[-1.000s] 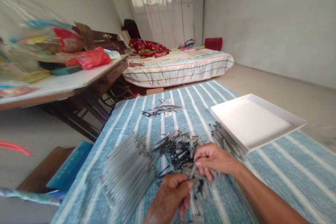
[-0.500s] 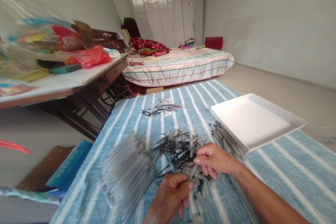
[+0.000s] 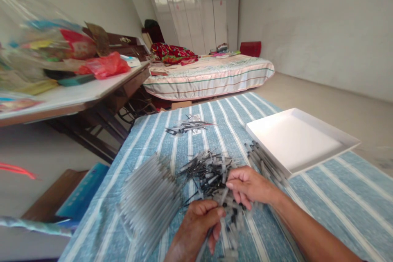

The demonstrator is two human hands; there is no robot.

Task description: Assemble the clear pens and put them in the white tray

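Pinches a slim grey plastic tube [image 3: 223, 197] in nearly closed left hand [image 3: 198, 226] and right hand [image 3: 249, 187], right above loose black-and-grey plastic pieces [image 3: 210, 172]!

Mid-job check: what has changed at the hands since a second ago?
A grey pen-like tube now shows below the left hand, where none showed before; that hand has risen slightly in the picture. The right hand has barely shifted. No release is visible. The row of grey tubes, pile of loose parts and white tray look unchanged.
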